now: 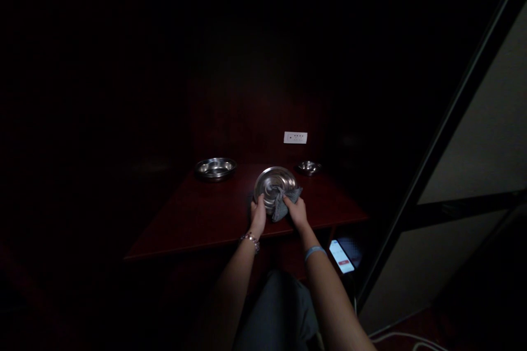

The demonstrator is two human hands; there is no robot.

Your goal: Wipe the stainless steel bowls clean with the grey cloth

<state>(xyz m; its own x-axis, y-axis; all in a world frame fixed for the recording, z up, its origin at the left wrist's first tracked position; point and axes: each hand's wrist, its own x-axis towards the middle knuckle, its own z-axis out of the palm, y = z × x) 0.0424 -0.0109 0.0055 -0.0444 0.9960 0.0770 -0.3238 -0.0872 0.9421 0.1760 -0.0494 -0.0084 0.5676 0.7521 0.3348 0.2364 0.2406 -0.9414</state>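
A round, shiny metal bowl [274,178] is held tilted above the front part of the dark red table. My left hand [258,216] grips its left lower rim, thumb on the face turned toward me. In my right hand [297,211] is a grey cloth [281,207], pressed against the bowl's lower right side. The cloth hides part of the bowl's surface and rim. Fingers of both hands behind the bowl and cloth are out of sight.
On the red table [181,225], a wide metal dish [216,169] stands at the back left and a small metal bowl [308,168] at the back right. A white socket plate [295,137] is on the wall. A lit phone [341,256] is below right, near a sliding panel [473,137].
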